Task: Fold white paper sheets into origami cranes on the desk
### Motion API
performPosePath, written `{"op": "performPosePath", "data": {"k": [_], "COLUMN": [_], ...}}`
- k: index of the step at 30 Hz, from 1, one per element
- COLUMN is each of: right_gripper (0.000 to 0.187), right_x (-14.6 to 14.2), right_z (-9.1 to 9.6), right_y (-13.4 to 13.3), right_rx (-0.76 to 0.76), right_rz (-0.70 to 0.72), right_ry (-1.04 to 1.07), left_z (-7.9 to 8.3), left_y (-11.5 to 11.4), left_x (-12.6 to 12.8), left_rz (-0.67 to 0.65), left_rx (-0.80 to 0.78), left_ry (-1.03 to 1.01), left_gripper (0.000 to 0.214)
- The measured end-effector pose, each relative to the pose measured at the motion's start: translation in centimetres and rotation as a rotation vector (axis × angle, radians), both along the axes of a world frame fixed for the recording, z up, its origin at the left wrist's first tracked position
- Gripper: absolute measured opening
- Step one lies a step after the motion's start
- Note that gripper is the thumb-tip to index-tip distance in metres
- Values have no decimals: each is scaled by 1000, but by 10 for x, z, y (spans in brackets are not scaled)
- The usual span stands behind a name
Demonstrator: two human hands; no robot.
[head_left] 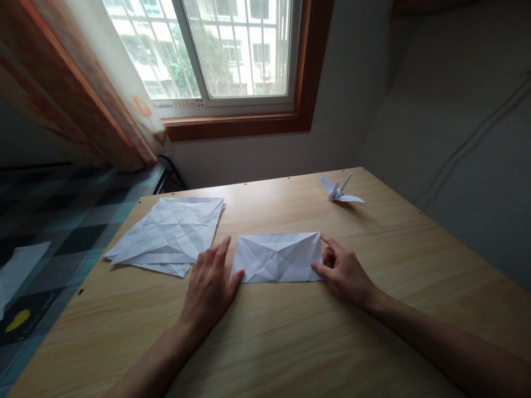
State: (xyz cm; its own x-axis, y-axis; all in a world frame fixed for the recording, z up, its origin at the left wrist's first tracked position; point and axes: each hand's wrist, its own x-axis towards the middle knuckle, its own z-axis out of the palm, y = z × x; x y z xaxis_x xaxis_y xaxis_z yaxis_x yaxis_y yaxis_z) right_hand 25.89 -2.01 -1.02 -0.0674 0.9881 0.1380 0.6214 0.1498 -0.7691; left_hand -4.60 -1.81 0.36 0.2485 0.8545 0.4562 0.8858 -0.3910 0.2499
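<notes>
A white sheet of paper [276,258], folded into a wide rectangle and marked with creases, lies on the wooden table [265,337] in front of me. At its left edge rests my left hand [212,276], fingers stretched out and the thumb at the lower left corner. My right hand [342,271] pinches the right edge, its thumb on top near the lower corner and the index finger at the upper corner. Beyond the right hand stands a folded paper crane [339,192] with its wings spread.
Several creased paper sheets [174,229] are stacked at the table's left. A checked cloth [62,221] covers a lower surface beside the table, with a white paper [22,271] on it. Behind are a window [244,50], an orange curtain [78,83] and a wall cable [468,141].
</notes>
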Motion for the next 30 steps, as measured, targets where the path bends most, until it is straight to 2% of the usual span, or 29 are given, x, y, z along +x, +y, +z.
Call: {"op": "performPosePath", "data": {"k": [2,4,7,9,12,17,19,23,30], "right_gripper": [69,76,81,81,80,82,87,94,110], "right_x": [-2,-1,2,3,-3,-37,-47,-47,-11], "right_z": [-3,-5,-6,-4,0,2,-1,-8,-10], "right_y": [2,4,7,9,9,9,11,15,16], "right_rx": [34,69,146,205,281,301,276,210,208], "right_rz": [-34,-44,-58,-15,157,523,600,520,425], "right_ry": [-57,-105,-175,-242,-342,-454,-505,-623,-709], "left_z": [2,2,0,-3,-6,-7,-7,-8,-6], "left_y": [1,5,18,28,36,37,36,36,36], "left_x": [7,16,33,41,46,44,43,43,42], "left_rz": [-90,-188,-289,-334,-376,-384,-374,-356,-315], "left_rx": [75,62,-59,-191,-321,-343,-342,-338,-354], "left_ry": [111,206,326,381,422,440,445,448,454], "left_gripper": [66,63,57,56,59,67,70,73,80]}}
